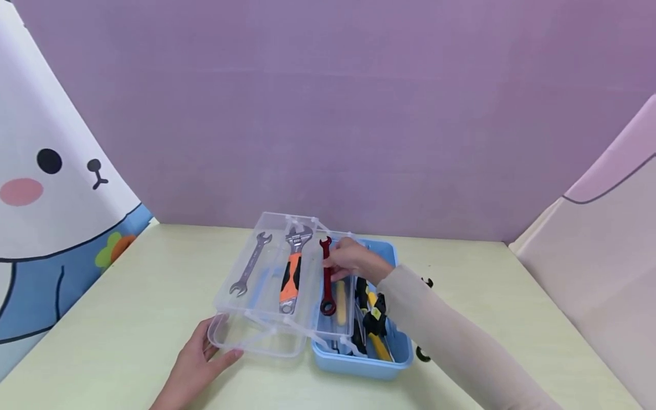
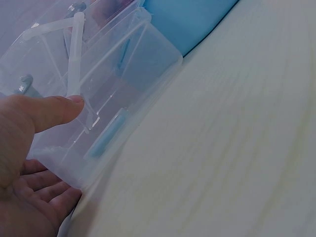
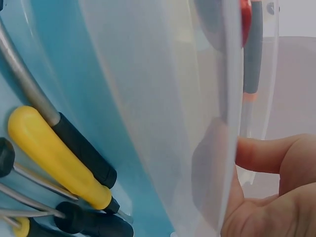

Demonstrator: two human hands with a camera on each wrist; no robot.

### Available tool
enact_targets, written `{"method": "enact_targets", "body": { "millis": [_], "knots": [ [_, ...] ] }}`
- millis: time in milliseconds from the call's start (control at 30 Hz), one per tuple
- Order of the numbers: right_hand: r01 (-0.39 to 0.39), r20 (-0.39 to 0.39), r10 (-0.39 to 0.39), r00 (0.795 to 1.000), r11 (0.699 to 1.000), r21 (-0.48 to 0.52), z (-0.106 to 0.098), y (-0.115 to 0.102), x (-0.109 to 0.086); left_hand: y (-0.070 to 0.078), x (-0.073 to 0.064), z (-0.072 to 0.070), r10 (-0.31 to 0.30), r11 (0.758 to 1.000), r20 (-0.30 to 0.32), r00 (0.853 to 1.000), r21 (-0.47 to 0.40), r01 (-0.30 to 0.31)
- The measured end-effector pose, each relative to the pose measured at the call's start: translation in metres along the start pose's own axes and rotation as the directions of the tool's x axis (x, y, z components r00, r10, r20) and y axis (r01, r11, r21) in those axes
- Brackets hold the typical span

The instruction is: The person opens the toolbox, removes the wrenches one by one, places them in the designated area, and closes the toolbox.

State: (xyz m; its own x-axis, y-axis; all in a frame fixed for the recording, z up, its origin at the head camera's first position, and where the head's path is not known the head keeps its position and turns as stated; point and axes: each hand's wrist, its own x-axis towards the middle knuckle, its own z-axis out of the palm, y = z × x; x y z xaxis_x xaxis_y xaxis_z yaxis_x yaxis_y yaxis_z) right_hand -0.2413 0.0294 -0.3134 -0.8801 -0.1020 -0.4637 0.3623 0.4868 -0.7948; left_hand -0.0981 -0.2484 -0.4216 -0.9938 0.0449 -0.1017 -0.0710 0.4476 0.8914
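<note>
A toolbox stands opened out, with a light-blue base [image 1: 359, 367], raised clear trays [image 1: 274, 273] and a clear lid [image 1: 277, 344] folded to the left. My left hand [image 1: 197, 364] holds the lid's near left corner, thumb above and fingers beneath [image 2: 47, 190]. Over the right-hand tray, my right hand [image 1: 353, 259] pinches a dark red wrench [image 1: 327, 290] around its middle. The right wrist view shows my thumb [image 3: 264, 155] beside the clear tray wall [image 3: 197, 98]; that wall blurs the other fingertips. A silver open-end wrench [image 1: 251, 265] and an orange-and-black adjustable wrench [image 1: 290, 279] lie in the left trays.
Inside the blue base lie several tools, among them a yellow handle [image 3: 59, 158] and a black-handled screwdriver [image 3: 98, 222]. White hinge arms [image 1: 302, 330] link trays and base. Dark curved pieces [image 1: 422, 354] show on the table right of the box. Behind rises a purple backdrop [image 1: 333, 114].
</note>
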Motion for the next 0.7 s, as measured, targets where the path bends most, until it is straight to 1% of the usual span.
{"method": "enact_targets", "body": {
  "millis": [200,333,567,700],
  "knots": [
    [0.026,0.011,-0.026,1.0,0.999,0.022,-0.0007,0.0018,-0.0014,-0.0031,0.0005,-0.0001,-0.012,1.0,-0.004,1.0,0.006,0.012],
    [0.037,0.043,-0.04,0.998,0.998,0.056,0.0053,0.0002,0.0008,-0.008,-0.0017,-0.0053,-0.033,0.999,-0.02,0.999,0.011,0.033],
    [0.06,0.032,-0.064,0.997,0.992,0.112,0.0054,0.001,0.0043,-0.0074,-0.0014,-0.0059,-0.014,1.0,-0.025,1.0,0.014,0.015],
    [0.06,0.037,-0.065,0.997,0.989,0.135,0.0017,0.0001,0.0027,-0.0057,0.0009,-0.0058,-0.02,0.999,-0.024,1.0,0.036,0.021]
  ]
}}
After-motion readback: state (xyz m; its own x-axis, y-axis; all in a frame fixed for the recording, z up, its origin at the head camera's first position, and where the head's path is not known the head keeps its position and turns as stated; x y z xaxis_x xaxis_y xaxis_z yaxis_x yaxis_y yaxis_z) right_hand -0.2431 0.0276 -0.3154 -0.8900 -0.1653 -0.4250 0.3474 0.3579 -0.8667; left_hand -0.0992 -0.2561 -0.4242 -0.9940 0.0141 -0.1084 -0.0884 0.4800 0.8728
